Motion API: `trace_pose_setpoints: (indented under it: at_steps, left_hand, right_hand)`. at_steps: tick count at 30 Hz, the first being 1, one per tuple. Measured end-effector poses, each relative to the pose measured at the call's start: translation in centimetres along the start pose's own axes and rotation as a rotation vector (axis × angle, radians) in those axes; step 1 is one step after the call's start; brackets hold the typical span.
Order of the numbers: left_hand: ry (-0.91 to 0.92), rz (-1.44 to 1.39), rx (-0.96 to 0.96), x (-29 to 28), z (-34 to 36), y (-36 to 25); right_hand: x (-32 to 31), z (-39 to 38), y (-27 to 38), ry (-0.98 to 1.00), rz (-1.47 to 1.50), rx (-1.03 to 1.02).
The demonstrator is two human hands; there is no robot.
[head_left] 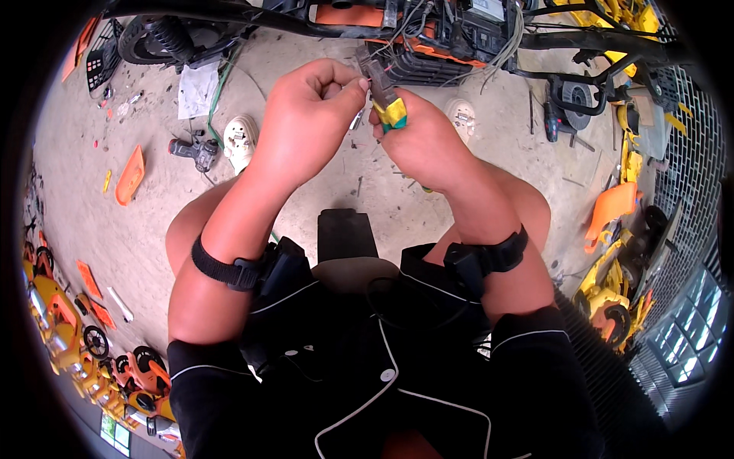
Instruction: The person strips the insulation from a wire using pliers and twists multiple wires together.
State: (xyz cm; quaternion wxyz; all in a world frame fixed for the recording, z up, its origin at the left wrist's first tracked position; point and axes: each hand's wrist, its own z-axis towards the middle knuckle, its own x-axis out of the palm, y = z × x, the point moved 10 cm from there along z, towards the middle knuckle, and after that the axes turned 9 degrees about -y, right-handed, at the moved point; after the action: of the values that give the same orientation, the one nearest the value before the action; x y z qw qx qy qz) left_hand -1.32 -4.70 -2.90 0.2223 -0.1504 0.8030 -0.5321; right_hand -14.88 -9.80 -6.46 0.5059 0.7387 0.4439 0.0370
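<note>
Both my hands are raised in the middle of the view, below the vehicle's exposed electrical parts. My right hand (pixel 420 138) grips a hand tool with yellow-and-green handles (pixel 391 112), its dark head pointing up and left. My left hand (pixel 306 122) is closed beside that head, thumb and forefinger pinched on something small, perhaps a thin wire, too small to make out. A small silvery piece shows just below these fingertips. Loose grey cables (pixel 505 50) hang from the vehicle above, near a black ribbed case (pixel 428 70).
The black vehicle frame (pixel 581 38) spans the top. A corded power tool (pixel 197 153) lies left, a drill (pixel 552 111) right, with a white sheet (pixel 197 88), orange panels (pixel 130 174) and scattered small parts on the floor (pixel 130 252). Yellow and orange vehicle parts (pixel 612 283) line both sides.
</note>
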Motion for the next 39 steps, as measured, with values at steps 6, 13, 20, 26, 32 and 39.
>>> trace_pose_setpoints:
  at_steps: [6,13,20,26,32,39]
  left_hand:
    - [-0.014,-0.097,0.046,-0.2,-0.6,-0.4]
    - [-0.039,-0.126,0.05,-1.4,-1.4,-0.3]
    - [-0.055,-0.178,-0.028,-4.0,-1.3,1.4]
    - [-0.02,-0.185,-0.021,-2.9,-1.1,0.8]
    - [-0.018,-0.204,0.026,-2.5,-0.8,0.9]
    - [-0.127,-0.254,0.013,-3.1,-0.8,0.1]
  right_hand:
    - [-0.6,-0.1,-0.9,0.022,0.23,0.109]
    - [-4.1,1.1,-2.8,-0.086,0.419,0.183]
    - [-14.0,2.4,-7.9,-0.487,0.736,0.289]
    - [-3.7,-0.1,-2.8,0.057,0.428,0.172]
    - [-0.8,-1.9,-1.1,0.243,0.208,0.132]
    - [-0.4,-2.0,-1.7,0.262,-0.035,0.178]
